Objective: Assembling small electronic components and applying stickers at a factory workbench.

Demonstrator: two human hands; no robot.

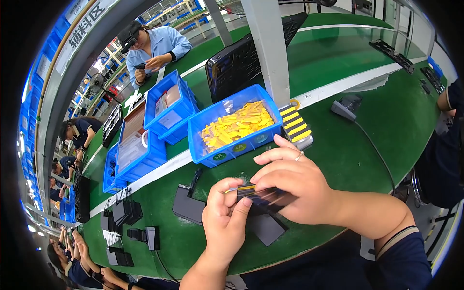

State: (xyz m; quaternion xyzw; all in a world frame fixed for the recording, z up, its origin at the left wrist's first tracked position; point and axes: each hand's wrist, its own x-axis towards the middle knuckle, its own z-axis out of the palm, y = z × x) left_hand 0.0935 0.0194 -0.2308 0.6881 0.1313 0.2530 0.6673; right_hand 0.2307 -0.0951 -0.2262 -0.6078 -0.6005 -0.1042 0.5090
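Note:
My left hand (223, 220) grips one end of a black, flat, box-shaped part (270, 197), thumb on its near side. A thin yellow strip (246, 188) shows along the part's upper edge. My right hand (302, 186), with a ring on one finger, closes over the other end, its fingertips at the strip; its thumb is hidden and the part is partly blurred. Below the hands, a similar dark flat piece (268, 229) lies on the green table. Just beyond them stands a blue bin (227, 157) full of yellow strips (237, 124).
Beside the bin is a yellow-and-black striped block (296, 126). Dark corded devices (189, 204) lie left, more (128, 211) farther left, and one (344, 110) at right with its cable. Other blue bins (169, 108), a grey post (266, 53) and a co-worker (154, 50) are beyond.

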